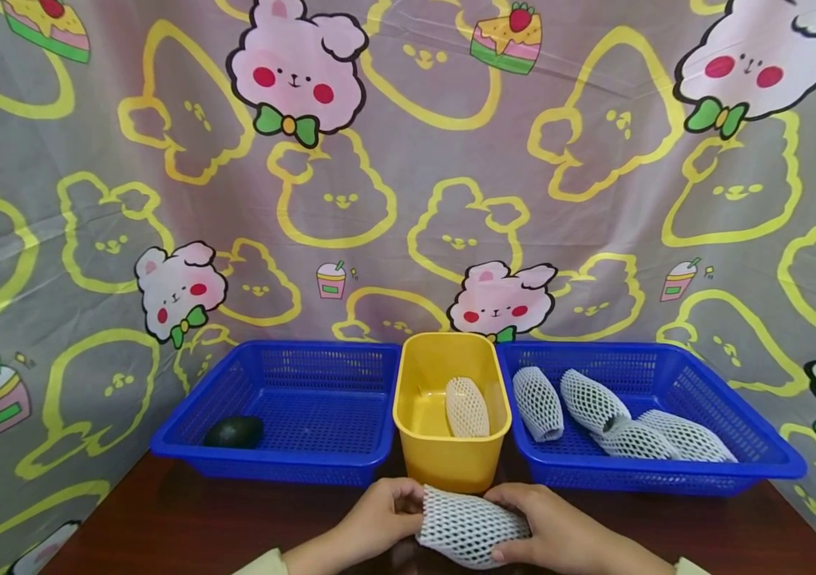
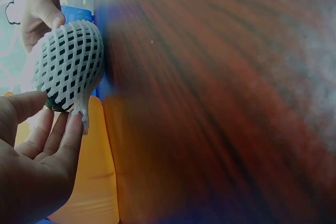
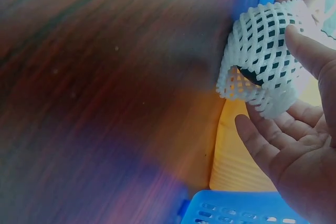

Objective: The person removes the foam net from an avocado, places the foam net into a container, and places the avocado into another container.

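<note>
White mesh foam sleeve (image 1: 467,529) with a dark green fruit (image 3: 251,75) inside is held over the brown wooden counter (image 1: 185,515), about midway between its left and right edges. The left hand (image 1: 379,519) pinches one end; the right hand (image 1: 555,527) grips the other. Just beyond, a yellow plastic bin (image 1: 447,469) with a pale mesh sleeve (image 1: 467,409) in it stands between two blue perforated baskets (image 1: 271,471).

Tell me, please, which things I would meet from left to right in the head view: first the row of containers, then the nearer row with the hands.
Containers: left blue basket, yellow bin, right blue basket. Nearer: left hand, white foam net, right hand.
</note>
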The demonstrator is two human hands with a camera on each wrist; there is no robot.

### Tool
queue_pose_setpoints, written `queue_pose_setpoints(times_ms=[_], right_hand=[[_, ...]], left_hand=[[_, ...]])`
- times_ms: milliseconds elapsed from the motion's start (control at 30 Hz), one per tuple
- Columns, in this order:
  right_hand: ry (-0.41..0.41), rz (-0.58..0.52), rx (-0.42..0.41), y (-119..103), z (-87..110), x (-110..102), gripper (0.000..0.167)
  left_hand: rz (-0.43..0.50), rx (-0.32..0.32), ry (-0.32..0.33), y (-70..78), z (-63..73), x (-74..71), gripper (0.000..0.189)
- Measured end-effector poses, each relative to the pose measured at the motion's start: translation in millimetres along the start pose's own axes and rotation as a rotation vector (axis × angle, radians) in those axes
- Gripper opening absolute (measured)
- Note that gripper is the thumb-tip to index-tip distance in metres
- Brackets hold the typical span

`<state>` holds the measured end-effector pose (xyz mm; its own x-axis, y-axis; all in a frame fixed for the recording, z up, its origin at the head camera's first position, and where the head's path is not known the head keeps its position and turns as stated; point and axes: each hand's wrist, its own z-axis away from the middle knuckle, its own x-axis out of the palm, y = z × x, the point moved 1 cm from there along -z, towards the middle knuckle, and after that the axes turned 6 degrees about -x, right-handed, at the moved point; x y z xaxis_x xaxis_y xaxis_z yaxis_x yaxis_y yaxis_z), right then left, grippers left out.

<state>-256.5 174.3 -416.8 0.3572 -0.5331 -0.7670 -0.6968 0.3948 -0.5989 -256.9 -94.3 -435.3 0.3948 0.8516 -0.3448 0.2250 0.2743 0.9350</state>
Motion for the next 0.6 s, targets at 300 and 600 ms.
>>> queue_pose_setpoints(times_ms=[300,600], right_hand=[[0.001,0.001,0.03,-2.3,-1.7,-0.1,0.05],[0.005,-0.015,0.03,-4.6,-2.6,0.1,0.048]], left_hand=[[0.104,0.014,-0.076,-0.6,-2.7,3.9,0.024],[0.145,0.008,-0.179,-2.0,-9.0,10.0,0.038]])
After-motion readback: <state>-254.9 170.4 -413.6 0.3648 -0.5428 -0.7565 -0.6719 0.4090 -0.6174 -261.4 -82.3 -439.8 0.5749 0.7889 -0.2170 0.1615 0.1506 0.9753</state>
